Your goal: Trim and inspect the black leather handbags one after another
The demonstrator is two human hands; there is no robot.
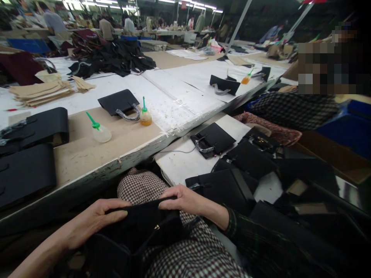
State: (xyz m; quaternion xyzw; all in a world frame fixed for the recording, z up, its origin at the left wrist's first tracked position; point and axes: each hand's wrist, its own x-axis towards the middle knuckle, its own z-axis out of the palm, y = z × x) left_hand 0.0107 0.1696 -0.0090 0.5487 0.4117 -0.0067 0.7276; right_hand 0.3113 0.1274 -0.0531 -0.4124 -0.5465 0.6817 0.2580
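A black handbag (139,226) rests on my lap over checked cloth, its inside facing up and a small gold zip pull showing. My left hand (106,214) pinches the far edge of the bag at its left, thumb on the near side. On the same edge, further right, my right hand (181,199) grips with its thumb inside and fingers over the back. The lower part of the bag is dark and hard to make out.
On the table stand glue bottles with green nozzles (101,133) (145,116) and black bag pieces with wrapped handles (120,102). More black bags (220,189) pile up at my right. A blue crate (348,123) and another person's checked sleeve (295,110) are at far right.
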